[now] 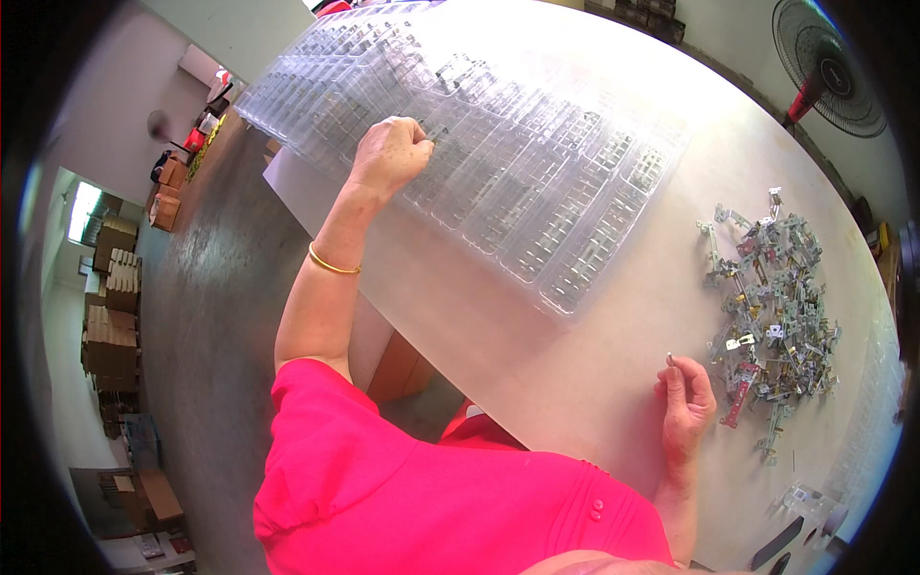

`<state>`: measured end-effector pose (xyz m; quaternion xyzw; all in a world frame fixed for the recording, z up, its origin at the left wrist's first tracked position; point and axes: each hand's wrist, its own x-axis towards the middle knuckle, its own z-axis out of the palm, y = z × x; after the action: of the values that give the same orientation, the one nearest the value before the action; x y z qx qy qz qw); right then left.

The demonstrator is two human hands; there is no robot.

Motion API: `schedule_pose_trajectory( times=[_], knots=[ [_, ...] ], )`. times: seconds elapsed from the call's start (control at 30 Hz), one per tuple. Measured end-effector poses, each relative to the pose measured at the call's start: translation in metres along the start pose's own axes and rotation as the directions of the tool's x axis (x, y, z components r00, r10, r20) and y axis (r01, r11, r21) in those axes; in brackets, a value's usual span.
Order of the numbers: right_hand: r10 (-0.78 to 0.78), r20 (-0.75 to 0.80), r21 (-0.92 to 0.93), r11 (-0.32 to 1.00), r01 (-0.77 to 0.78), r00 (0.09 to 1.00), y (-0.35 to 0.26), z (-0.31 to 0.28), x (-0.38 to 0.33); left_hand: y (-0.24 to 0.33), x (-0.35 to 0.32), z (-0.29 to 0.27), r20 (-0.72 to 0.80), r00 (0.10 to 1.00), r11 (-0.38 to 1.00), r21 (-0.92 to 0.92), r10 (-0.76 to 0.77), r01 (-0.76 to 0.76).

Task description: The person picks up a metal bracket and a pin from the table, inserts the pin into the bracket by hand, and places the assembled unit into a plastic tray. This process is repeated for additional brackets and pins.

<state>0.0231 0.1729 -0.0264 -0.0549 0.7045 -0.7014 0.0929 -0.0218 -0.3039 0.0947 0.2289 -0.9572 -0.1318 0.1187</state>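
My left hand (391, 155) is closed, fingertips pinched together, over the left side of a clear plastic compartment tray (436, 223). Whatever those fingers hold, if anything, is hidden. Rows of small metal parts (572, 278) fill the tray's long compartments. Lower right, my right hand (688, 404) hovers at the table with thumb and fingers pinched on a small shiny metal piece (670, 359), too small to name more closely. Just beyond that hand lies a loose heap of metal brackets (781, 307), with a few red and brass-coloured bits among them.
More clear trays (331, 72) of parts stand stacked at the far left of the white table (613, 383). A black fan (826, 72) stands beyond the far right edge. Cardboard boxes (110, 350) are piled along the left wall. Dark tools (776, 543) lie at lower right.
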Motion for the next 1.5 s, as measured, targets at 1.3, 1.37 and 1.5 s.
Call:
schedule_pose_trajectory(
  times=[1.3, 1.37, 1.5],
  knots=[
    [-0.417, 0.488, -0.177, 0.813, 0.554, 0.767, -0.008, 0.007, -0.012, 0.281, -0.156, 0.149, 0.268, 0.791, 0.623, -0.763, 0.55, -0.174],
    [-0.433, 0.48, -0.17, 0.808, 0.565, 0.763, -0.008, 0.007, -0.011, 0.286, -0.154, 0.154, 0.342, 0.783, 0.659, -0.744, 0.519, -0.112],
    [-0.399, 0.496, -0.17, 0.827, 0.537, 0.771, -0.007, 0.008, -0.011, 0.288, -0.152, 0.165, 0.375, 0.754, 0.655, -0.75, 0.539, -0.096]
  ],
)
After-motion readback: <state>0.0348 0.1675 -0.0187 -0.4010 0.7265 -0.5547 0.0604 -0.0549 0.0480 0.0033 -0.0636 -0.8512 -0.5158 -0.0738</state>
